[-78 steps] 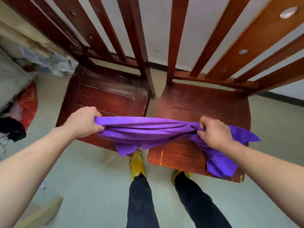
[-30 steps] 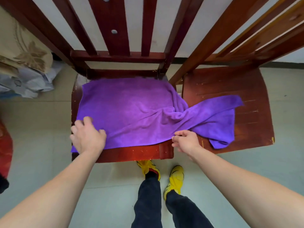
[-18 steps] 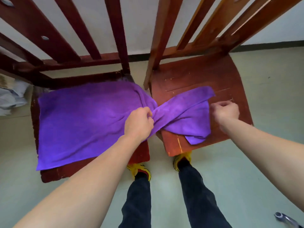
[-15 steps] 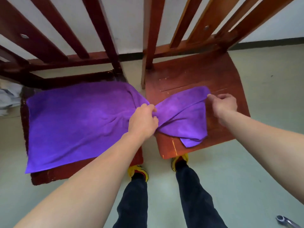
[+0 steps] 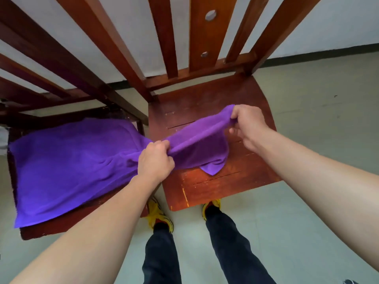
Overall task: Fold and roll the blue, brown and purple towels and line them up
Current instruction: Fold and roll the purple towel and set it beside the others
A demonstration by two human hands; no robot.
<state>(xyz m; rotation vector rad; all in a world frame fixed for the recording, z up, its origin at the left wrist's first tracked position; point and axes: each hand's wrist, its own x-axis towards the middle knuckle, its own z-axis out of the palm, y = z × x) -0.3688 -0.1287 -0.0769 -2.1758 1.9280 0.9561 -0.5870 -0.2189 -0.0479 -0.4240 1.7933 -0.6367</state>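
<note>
The purple towel (image 5: 71, 160) is spread at frame left over the left chair seat (image 5: 51, 230), with one end stretched above the right chair seat (image 5: 215, 191). It is judged soft, light and limp, best gripped at corners. It is bunched in the left hand (image 5: 155, 160) and pinched by the right hand (image 5: 248, 124).

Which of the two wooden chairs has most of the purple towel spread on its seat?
The left red-brown wooden chair: the purple cloth towel covers its seat. The right chair is mostly bare.

Two red-brown wooden chairs (image 5: 215, 193) side by side, pale floor (image 5: 307, 119), white wall (image 5: 338, 23).
</note>
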